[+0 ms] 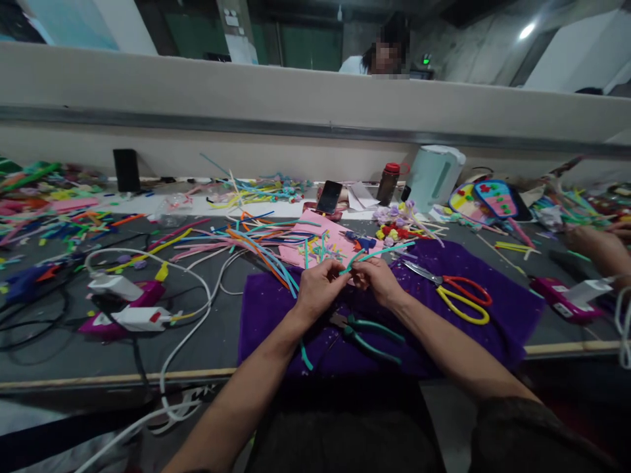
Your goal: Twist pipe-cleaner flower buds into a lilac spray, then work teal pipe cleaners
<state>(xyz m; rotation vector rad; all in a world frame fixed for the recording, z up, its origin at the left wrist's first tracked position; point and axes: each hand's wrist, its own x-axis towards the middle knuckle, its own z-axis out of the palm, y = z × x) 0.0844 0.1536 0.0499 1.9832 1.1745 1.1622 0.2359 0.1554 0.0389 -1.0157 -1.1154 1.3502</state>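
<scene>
Both hands meet over a purple cloth (269,315) and pinch a teal pipe cleaner (394,249), whose free end sticks out to the right. My left hand (320,286) is closed, thumb and fingertips on the stem. Close beside it, my right hand (375,277) is closed on the same stem. Just below the hands lie green-handled pliers (367,332). To the right rest scissors (456,289) with red and yellow handles. Another teal piece (306,356) lies by my left wrist. Beyond the hands, a pink sheet (315,226) carries short cut pieces.
Bundled pipe cleaners (246,240) spread behind my left hand. Power strips (142,295) with white cables (197,328) are at left. A phone (329,196), a bottle (389,184) and a kettle (434,177) stand at the back. Another person's hand (591,248) is at right.
</scene>
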